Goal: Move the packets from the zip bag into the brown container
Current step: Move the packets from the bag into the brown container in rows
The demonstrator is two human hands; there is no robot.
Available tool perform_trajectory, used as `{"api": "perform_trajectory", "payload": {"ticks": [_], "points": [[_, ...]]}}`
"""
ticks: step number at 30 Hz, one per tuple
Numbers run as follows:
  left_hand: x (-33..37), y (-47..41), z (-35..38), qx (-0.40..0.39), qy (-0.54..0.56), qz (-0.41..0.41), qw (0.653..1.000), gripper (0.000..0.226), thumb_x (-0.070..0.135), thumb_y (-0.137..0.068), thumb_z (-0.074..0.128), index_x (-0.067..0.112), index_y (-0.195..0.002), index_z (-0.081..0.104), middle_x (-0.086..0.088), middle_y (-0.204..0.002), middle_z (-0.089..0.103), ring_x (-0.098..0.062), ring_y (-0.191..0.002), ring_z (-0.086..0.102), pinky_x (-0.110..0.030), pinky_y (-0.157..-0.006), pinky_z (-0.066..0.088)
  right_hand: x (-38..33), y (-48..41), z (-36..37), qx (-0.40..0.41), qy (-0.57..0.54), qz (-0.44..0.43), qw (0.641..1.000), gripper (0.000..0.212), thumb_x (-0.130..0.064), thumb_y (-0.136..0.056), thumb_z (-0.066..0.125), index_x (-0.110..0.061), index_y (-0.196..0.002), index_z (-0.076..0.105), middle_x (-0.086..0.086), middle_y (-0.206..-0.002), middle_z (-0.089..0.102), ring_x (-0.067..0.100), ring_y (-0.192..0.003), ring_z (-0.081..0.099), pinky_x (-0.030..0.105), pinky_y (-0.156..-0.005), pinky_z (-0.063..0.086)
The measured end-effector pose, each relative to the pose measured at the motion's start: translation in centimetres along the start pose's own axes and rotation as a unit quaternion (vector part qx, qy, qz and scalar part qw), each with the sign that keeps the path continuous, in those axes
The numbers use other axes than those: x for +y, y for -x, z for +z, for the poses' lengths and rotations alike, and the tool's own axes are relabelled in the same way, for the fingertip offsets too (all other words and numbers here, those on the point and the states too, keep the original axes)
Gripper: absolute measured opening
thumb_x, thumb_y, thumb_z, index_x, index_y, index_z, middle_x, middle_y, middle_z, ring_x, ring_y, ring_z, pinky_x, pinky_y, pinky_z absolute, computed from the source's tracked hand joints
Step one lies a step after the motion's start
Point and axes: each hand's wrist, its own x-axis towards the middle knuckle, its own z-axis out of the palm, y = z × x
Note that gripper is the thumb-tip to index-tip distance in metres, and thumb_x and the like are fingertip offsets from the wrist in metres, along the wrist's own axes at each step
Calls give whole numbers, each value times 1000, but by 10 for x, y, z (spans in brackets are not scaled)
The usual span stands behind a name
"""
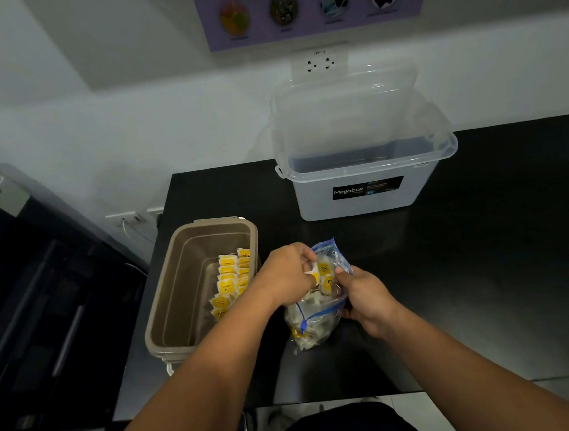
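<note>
head view: single camera, looking down at the worktop
left hand (286, 273): fingers curled and pinching a small bunch of packets (325, 273) at the mouth of the bag; back of the hand faces the camera, so the fingertips are mostly hidden
right hand (366, 299): fingers curled round the right edge of the zip bag (320, 325); thumb tip touching the same bunch of packets
zip bag: clear plastic with a blue zip strip, on the black table (487, 266), mouth open and pointing away from the person; lower part bulges with more packets, count unreadable
packets: white with yellow labels; the pinched ones sit partly out of the bag mouth, between the two hands
brown container (166, 294): open, no lid on it, just left of the bag at the table's left edge
filed packets (230, 282): standing in rows against the container's right wall; the left part of the floor is bare
clear box (368, 201): translucent, "Megabox" label, at the back of the table, well apart from the bag
box lid (346, 106): hinged up, leaning toward the wall
wall socket (319, 63): above the lid
poster (309, 3): purple, round pictures, text too blurred to read
dark appliance (43, 305): left of the table, type unclear
</note>
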Motion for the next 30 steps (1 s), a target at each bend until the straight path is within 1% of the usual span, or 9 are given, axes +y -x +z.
{"api": "perform_trajectory", "payload": {"ticks": [2, 5, 10, 13, 18, 21, 24, 27, 30], "points": [[2, 1, -2, 2, -11, 7, 1000, 38, 7, -83, 72, 26, -115, 64, 10, -91, 61, -3, -79, 59, -17, -67, 45, -2, 0, 2, -1, -2, 2, 1000, 27, -24, -111, 45, -17, -121, 68, 10, -108, 79, 26, -100, 75, 41, -79, 60], [2, 5, -10, 27, -33, 27, 999, 40, 7, -82, 73, 29, -114, 64, 9, -95, 66, -6, -83, 63, -23, -73, 52, -4, 0, 3, -3, -3, 6, 1000, 27, -24, -111, 44, -19, -121, 69, 7, -105, 81, 25, -98, 77, 39, -75, 59], [0, 20, -47, 90, 1, 66, 994, 32, 9, -82, 77, 28, -107, 67, 11, -80, 64, 1, -68, 60, -22, -73, 51, -7, -6, 9, 1, -6, 12, 1000, 28, -25, -111, 43, -17, -124, 67, 9, -107, 80, 26, -99, 77, 42, -78, 61], [-6, 35, -80, 135, 14, 75, 988, 30, 11, -79, 83, 28, -99, 68, 9, -77, 65, 4, -60, 57, -18, -68, 49, -9, -7, 12, 4, -8, 17, 1000, 27, -26, -111, 45, -15, -125, 66, 10, -108, 80, 26, -96, 78, 39, -70, 61], [-32, 52, -128, 172, -40, 44, 983, 32, 17, -70, 91, 32, -86, 68, 9, -72, 68, 0, -64, 63, -26, -74, 55, -12, -11, 18, 8, -4, 19, 1000, 27, -26, -111, 45, -15, -125, 65, 10, -107, 80, 25, -93, 79, 37, -65, 61], [-46, 57, -137, 119, -95, 9, 988, 33, 15, -73, 89, 32, -91, 68, 7, -78, 70, -3, -73, 67, -22, -75, 54, -13, -12, 22, 6, 2, 24, 1000, 27, -27, -111, 46, -16, -125, 65, 11, -110, 79, 26, -97, 78, 39, -69, 62], [-62, 56, -134, 7, -164, -18, 986, 34, 10, -78, 84, 32, -98, 68, 10, -85, 72, 0, -80, 67, -17, -73, 50, -14, -14, 24, 4, 4, 28, 1000, 27, -28, -111, 46, -16, -126, 65, 11, -110, 79, 26, -96, 78, 38, -67, 62], [-79, 50, -123, -75, -209, -26, 975, 33, 10, -76, 85, 28, -98, 69, 10, -84, 73, 1, -78, 67, -12, -68, 45, -15, -17, 25, 9, 9, 35, 999, 28, -29, -111, 46, -17, -126, 66, 10, -108, 80, 25, -94, 79, 38, -67, 62], [-93, 42, -109, -99, -225, -31, 969, 35, 8, -69, 88, 27, -90, 67, 9, -80, 73, 0, -73, 66, -12, -65, 44, -15, -18, 25, 9, 11, 38, 999, 27, -28, -110, 47, -17, -126, 66, 10, -108, 80, 25, -94, 79, 40, -70, 62]]}}
